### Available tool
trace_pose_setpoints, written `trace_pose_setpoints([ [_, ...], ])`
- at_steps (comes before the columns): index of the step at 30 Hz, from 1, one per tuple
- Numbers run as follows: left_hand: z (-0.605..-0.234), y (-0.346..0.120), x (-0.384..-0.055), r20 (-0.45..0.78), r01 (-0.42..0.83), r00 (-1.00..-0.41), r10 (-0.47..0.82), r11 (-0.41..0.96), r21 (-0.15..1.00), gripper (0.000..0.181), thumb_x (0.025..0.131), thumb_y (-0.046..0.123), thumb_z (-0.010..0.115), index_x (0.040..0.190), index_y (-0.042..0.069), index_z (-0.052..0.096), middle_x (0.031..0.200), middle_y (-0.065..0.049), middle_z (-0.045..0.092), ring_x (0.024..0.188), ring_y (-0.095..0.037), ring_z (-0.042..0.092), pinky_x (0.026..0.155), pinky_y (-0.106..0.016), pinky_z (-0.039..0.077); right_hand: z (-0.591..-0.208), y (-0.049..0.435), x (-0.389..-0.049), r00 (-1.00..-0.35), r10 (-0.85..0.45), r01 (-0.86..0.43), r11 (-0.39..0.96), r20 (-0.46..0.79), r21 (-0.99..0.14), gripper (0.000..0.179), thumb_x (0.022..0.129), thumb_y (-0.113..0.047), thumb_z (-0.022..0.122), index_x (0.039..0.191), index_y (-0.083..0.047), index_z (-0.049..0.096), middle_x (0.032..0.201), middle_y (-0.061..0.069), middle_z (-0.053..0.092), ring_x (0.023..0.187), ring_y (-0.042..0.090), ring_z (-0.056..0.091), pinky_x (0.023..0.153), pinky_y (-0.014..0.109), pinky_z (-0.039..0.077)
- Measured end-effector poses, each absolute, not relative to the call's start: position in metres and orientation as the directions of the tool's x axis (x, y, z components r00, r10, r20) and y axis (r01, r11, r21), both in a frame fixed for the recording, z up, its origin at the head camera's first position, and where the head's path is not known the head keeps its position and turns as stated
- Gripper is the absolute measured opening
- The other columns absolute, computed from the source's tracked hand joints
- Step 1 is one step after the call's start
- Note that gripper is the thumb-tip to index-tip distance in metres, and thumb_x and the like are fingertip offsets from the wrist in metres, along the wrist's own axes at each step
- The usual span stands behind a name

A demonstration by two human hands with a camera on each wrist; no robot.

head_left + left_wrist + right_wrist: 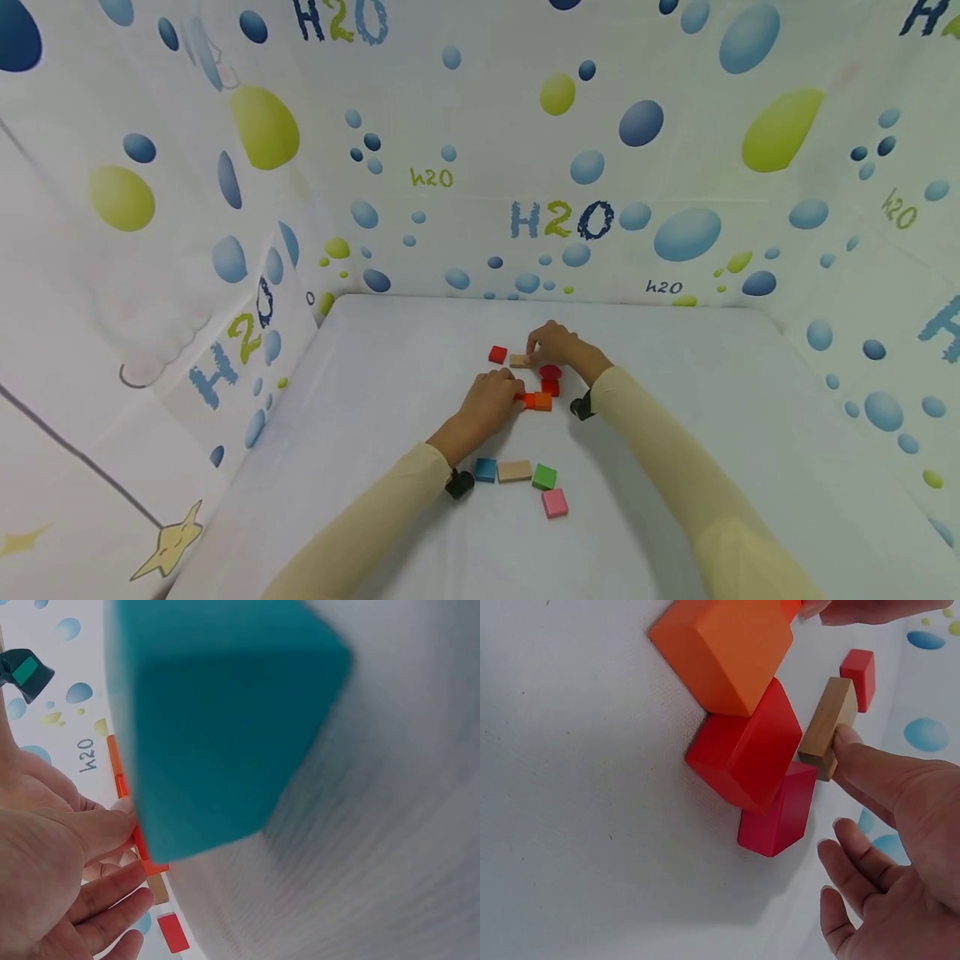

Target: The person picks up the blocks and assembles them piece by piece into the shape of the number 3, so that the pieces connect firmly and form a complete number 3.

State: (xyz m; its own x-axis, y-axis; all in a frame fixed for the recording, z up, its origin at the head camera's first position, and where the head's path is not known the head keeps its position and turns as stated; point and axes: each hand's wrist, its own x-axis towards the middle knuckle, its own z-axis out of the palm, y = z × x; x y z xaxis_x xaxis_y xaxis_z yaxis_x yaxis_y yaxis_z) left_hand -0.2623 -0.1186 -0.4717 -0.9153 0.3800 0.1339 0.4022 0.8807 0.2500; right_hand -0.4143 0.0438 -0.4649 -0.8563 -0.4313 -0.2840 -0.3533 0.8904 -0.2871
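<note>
In the head view my right hand (561, 343) is at the far end of a group of blocks. Its thumb and a finger pinch a plain wooden block (829, 720), while the other fingers spread apart in the right wrist view. My left hand (491, 404) holds the left end of a red-orange block (529, 402) between thumb and fingers. Against that block's right side lies an orange block (543, 402). A red block (746, 750) touches the orange one's corner, and a crimson block (784, 814) sits behind it. Left of the wooden block lies another red block (498, 355).
Nearer the body, a blue block (486, 470), a second wooden block (514, 472) and a green block (544, 477) form a row, with a pink block (555, 503) in front. The blue block looms large in the left wrist view. A patterned sheet (480, 225) rises behind the white table (375, 433).
</note>
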Motion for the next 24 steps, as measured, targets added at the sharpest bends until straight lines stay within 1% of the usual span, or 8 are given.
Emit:
trace_pose_setpoints([
  [4,-0.471,-0.118,-0.263,0.142,0.407,-0.913,0.383,0.881,0.241,0.019,0.099,0.021,0.077,0.115,0.012,0.08,0.114,-0.009,0.074,0.105,-0.026,0.068,0.098,-0.043,0.056,-0.463,0.044,-0.411,-0.856,-0.428,-0.354,0.893,-0.289,-0.277,0.011,0.101,-0.03,0.073,0.107,-0.021,0.075,0.13,0.014,0.058,0.122,0.031,0.051,0.107,0.062,0.045],
  [10,-0.47,-0.118,-0.263,0.134,0.405,-0.914,0.383,0.883,0.237,0.019,0.099,0.022,0.077,0.116,0.012,0.08,0.114,-0.009,0.074,0.105,-0.025,0.067,0.097,-0.043,0.055,-0.457,0.047,-0.405,-0.852,-0.433,-0.347,0.888,-0.294,-0.301,0.011,0.1,-0.029,0.073,0.106,-0.02,0.075,0.13,0.014,0.057,0.12,0.031,0.05,0.102,0.057,0.048],
  [16,-0.472,-0.119,-0.264,0.109,0.388,-0.921,0.373,0.889,0.241,0.022,0.099,0.023,0.076,0.119,0.013,0.079,0.117,-0.008,0.074,0.108,-0.025,0.066,0.101,-0.043,0.054,-0.453,0.049,-0.401,-0.849,-0.442,-0.355,0.882,-0.288,-0.309,0.013,0.1,-0.03,0.073,0.106,-0.019,0.075,0.125,0.013,0.057,0.115,0.029,0.052,0.096,0.052,0.05],
  [24,-0.469,-0.118,-0.262,0.107,0.388,-0.921,0.373,0.886,0.253,0.02,0.1,0.022,0.075,0.118,0.012,0.079,0.116,-0.009,0.074,0.108,-0.026,0.066,0.101,-0.044,0.054,-0.455,0.05,-0.403,-0.848,-0.444,-0.358,0.883,-0.291,-0.304,0.014,0.1,-0.03,0.074,0.107,-0.018,0.075,0.123,0.013,0.059,0.117,0.029,0.053,0.099,0.055,0.05],
])
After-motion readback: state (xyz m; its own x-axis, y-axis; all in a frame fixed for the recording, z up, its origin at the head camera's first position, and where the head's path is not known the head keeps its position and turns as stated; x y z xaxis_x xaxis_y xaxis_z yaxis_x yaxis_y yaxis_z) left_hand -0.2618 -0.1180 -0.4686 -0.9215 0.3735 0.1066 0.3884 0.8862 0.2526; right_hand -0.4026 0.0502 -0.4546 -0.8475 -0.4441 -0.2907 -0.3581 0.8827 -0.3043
